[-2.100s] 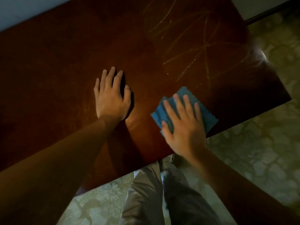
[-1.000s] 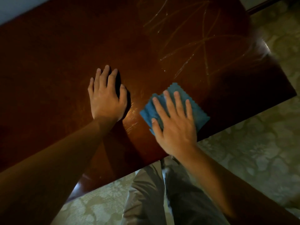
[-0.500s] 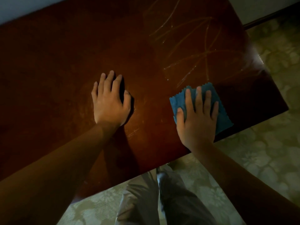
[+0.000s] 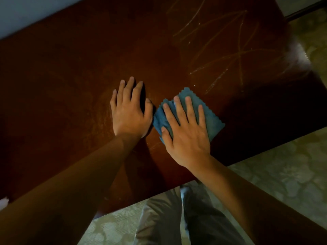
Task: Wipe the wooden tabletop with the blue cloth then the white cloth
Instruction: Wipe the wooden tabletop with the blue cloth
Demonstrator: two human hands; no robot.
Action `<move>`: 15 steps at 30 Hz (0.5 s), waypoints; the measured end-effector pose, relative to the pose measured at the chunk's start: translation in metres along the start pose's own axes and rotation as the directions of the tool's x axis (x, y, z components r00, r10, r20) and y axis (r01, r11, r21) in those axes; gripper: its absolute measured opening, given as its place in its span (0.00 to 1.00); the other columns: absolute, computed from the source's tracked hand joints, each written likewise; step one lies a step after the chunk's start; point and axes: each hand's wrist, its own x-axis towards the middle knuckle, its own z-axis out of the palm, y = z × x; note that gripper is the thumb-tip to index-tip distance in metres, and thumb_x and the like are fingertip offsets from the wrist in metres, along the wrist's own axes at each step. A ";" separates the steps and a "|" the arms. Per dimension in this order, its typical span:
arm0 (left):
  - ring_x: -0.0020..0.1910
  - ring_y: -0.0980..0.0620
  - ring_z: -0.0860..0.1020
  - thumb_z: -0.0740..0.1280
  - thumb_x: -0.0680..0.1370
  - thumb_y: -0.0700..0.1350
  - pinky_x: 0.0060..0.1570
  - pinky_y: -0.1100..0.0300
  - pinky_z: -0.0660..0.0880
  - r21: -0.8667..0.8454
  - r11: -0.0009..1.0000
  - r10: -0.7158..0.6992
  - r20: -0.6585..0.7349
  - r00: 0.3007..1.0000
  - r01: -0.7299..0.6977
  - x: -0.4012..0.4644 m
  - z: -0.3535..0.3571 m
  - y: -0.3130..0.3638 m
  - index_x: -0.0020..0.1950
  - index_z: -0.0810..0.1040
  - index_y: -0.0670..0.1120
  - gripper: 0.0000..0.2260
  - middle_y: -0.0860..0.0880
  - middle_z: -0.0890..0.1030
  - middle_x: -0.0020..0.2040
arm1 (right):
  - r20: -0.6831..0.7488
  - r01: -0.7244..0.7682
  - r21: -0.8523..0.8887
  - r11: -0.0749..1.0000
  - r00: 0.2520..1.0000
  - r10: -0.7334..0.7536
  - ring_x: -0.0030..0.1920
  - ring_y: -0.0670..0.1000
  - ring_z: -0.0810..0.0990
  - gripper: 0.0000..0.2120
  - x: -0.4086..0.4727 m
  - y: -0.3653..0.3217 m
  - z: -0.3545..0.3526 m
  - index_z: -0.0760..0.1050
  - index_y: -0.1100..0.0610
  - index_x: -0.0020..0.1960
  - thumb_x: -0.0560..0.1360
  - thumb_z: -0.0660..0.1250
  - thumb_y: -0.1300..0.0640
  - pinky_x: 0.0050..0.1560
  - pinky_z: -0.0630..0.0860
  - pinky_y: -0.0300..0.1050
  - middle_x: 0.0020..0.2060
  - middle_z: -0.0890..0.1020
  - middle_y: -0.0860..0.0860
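At 9 o'clock of the frame, a dark forearm runs up from the lower-left corner across the tabletop (image 4: pixel 70 76), a dark reddish wood surface filling most of the view. Left hand (image 4: pixel 130 112) lies flat on the wood near frame centre, palm down, fingers straight and close together, pointing toward 12 o'clock, thumb tucked toward 3 o'clock. It holds nothing. Thumb side sits just beside the cloth edge; touching or not, cannot tell.

Blue cloth (image 4: pixel 211 119) lies on the tabletop at 3 o'clock of the left hand, near the table's front edge. Zigzag-cut border shows along its 12 and 3 o'clock sides; left part looks bunched. Right hand (image 4: pixel 187 133) presses flat on top of it, fingers straight and spread, pointing toward 11 o'clock, thumb out at 9 o'clock over the cloth's lower-left edge. Palm covers the cloth's near part.

Pale streaks (image 4: pixel 230 55) cross the wood at 1 o'clock of the cloth, well apart from both hands, as thin crossing lines. A bright glare sits on the table corner at 2 o'clock.

Grey trousers (image 4: pixel 168 218) show at 6 o'clock below the table edge. Patterned floor (image 4: pixel 283 174) fills 4 o'clock. Light wall strip at 11 o'clock.
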 end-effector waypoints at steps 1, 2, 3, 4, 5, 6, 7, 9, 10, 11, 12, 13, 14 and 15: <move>0.79 0.47 0.57 0.56 0.82 0.55 0.76 0.47 0.51 0.001 1.000 0.003 0.004 1.000 -0.003 0.000 0.000 0.000 0.75 0.66 0.49 0.22 0.47 0.65 0.77 | -0.004 0.041 0.003 0.999 0.999 -0.041 0.81 0.61 0.54 0.29 0.000 0.006 -0.002 0.59 0.52 0.81 0.83 0.50 0.42 0.79 0.51 0.64 0.80 0.59 0.56; 0.79 0.47 0.56 0.56 0.82 0.55 0.76 0.47 0.51 0.001 1.000 0.005 0.008 1.000 -0.005 0.000 0.000 0.001 0.75 0.66 0.50 0.22 0.47 0.65 0.77 | -0.006 0.088 0.005 0.996 0.996 -0.088 0.81 0.60 0.55 0.29 0.002 0.013 -0.004 0.60 0.52 0.81 0.83 0.51 0.42 0.79 0.52 0.64 0.80 0.60 0.56; 0.79 0.47 0.56 0.56 0.82 0.55 0.76 0.47 0.51 -0.001 1.000 0.004 0.011 1.000 -0.004 0.000 0.000 0.001 0.75 0.66 0.50 0.22 0.47 0.64 0.77 | -0.002 0.142 0.005 0.990 0.990 -0.142 0.81 0.59 0.55 0.28 0.004 0.020 -0.006 0.62 0.52 0.80 0.83 0.51 0.42 0.79 0.52 0.63 0.80 0.61 0.56; 0.79 0.48 0.56 0.56 0.82 0.55 0.76 0.47 0.51 -0.003 1.000 0.002 0.013 1.000 -0.002 0.000 0.000 0.001 0.75 0.66 0.50 0.23 0.47 0.64 0.77 | 0.012 0.201 0.005 0.980 0.980 -0.201 0.81 0.59 0.55 0.28 0.007 0.028 -0.008 0.62 0.51 0.80 0.83 0.51 0.42 0.79 0.52 0.63 0.80 0.61 0.55; 0.79 0.48 0.56 0.56 0.82 0.55 0.76 0.47 0.51 -0.005 1.000 -0.001 0.018 1.000 0.001 0.000 -0.001 0.002 0.75 0.66 0.49 0.23 0.48 0.64 0.78 | 0.035 0.260 0.007 0.965 0.965 -0.261 0.81 0.58 0.55 0.28 0.011 0.037 -0.011 0.61 0.51 0.80 0.83 0.51 0.42 0.79 0.52 0.62 0.80 0.60 0.55; 0.79 0.47 0.56 0.56 0.81 0.55 0.76 0.47 0.50 -0.005 1.000 -0.004 0.023 1.000 0.004 0.000 -0.001 0.002 0.75 0.66 0.49 0.23 0.47 0.64 0.78 | 0.062 0.318 0.011 0.948 0.946 -0.318 0.81 0.58 0.54 0.28 0.015 0.046 -0.013 0.60 0.50 0.80 0.83 0.50 0.42 0.80 0.51 0.62 0.81 0.59 0.55; 0.79 0.47 0.56 0.55 0.81 0.55 0.76 0.47 0.50 -0.005 1.000 -0.006 0.027 1.000 0.006 0.001 -0.001 0.002 0.75 0.66 0.49 0.23 0.47 0.64 0.78 | 0.092 0.371 0.013 0.928 0.924 -0.371 0.81 0.58 0.53 0.28 0.020 0.055 -0.015 0.59 0.50 0.80 0.83 0.50 0.41 0.80 0.50 0.62 0.81 0.58 0.54; 0.79 0.47 0.56 0.55 0.81 0.55 0.75 0.47 0.50 -0.003 1.000 -0.009 0.031 0.999 0.009 0.001 -0.002 0.002 0.75 0.66 0.49 0.23 0.47 0.64 0.78 | 0.149 0.469 -0.001 0.883 0.874 -0.463 0.82 0.57 0.50 0.29 0.032 0.071 -0.018 0.56 0.50 0.81 0.82 0.49 0.40 0.80 0.48 0.61 0.82 0.55 0.54; 0.79 0.47 0.56 0.55 0.81 0.55 0.76 0.46 0.50 -0.004 1.000 -0.009 0.033 0.999 0.009 0.001 -0.003 0.002 0.75 0.66 0.49 0.24 0.47 0.64 0.78 | 0.171 0.509 -0.012 0.861 0.849 -0.499 0.82 0.56 0.49 0.30 0.037 0.078 -0.019 0.55 0.49 0.82 0.82 0.49 0.40 0.80 0.47 0.60 0.82 0.53 0.54; 0.79 0.47 0.56 0.55 0.81 0.55 0.76 0.46 0.51 -0.005 1.000 -0.008 0.036 0.999 0.008 0.001 -0.003 0.003 0.75 0.66 0.49 0.24 0.47 0.64 0.78 | 0.187 0.539 -0.022 0.842 0.829 -0.527 0.82 0.56 0.48 0.30 0.042 0.083 -0.020 0.54 0.49 0.82 0.82 0.49 0.39 0.81 0.45 0.60 0.82 0.52 0.54; 0.79 0.47 0.56 0.55 0.81 0.55 0.76 0.46 0.51 -0.007 1.000 -0.008 0.038 0.999 0.008 0.001 -0.004 0.003 0.75 0.66 0.49 0.24 0.47 0.64 0.78 | 0.195 0.562 -0.032 0.827 0.815 -0.546 0.82 0.56 0.47 0.30 0.047 0.088 -0.020 0.53 0.48 0.82 0.82 0.49 0.39 0.81 0.44 0.59 0.82 0.51 0.54; 0.79 0.47 0.56 0.55 0.81 0.55 0.76 0.46 0.51 -0.008 1.000 -0.009 0.040 0.999 0.010 0.001 -0.004 0.003 0.75 0.66 0.48 0.24 0.47 0.64 0.78 | 0.193 0.575 -0.036 0.818 0.807 -0.559 0.82 0.56 0.47 0.30 0.051 0.091 -0.021 0.53 0.48 0.82 0.82 0.49 0.39 0.81 0.43 0.59 0.82 0.51 0.54; 0.79 0.47 0.56 0.55 0.81 0.55 0.76 0.45 0.51 -0.008 1.000 -0.012 0.042 0.999 0.013 0.001 -0.005 0.004 0.75 0.66 0.48 0.24 0.47 0.64 0.78 | 0.181 0.580 -0.032 0.814 0.804 -0.566 0.82 0.56 0.47 0.30 0.056 0.092 -0.022 0.54 0.48 0.82 0.82 0.50 0.39 0.81 0.44 0.59 0.82 0.51 0.54; 0.79 0.47 0.56 0.55 0.81 0.55 0.76 0.45 0.51 -0.008 1.000 -0.015 0.045 0.999 0.016 0.001 -0.006 0.004 0.75 0.66 0.48 0.24 0.47 0.64 0.78 | 0.160 0.579 -0.023 0.815 0.807 -0.569 0.82 0.56 0.49 0.30 0.061 0.093 -0.022 0.55 0.49 0.82 0.82 0.51 0.40 0.81 0.45 0.59 0.82 0.53 0.54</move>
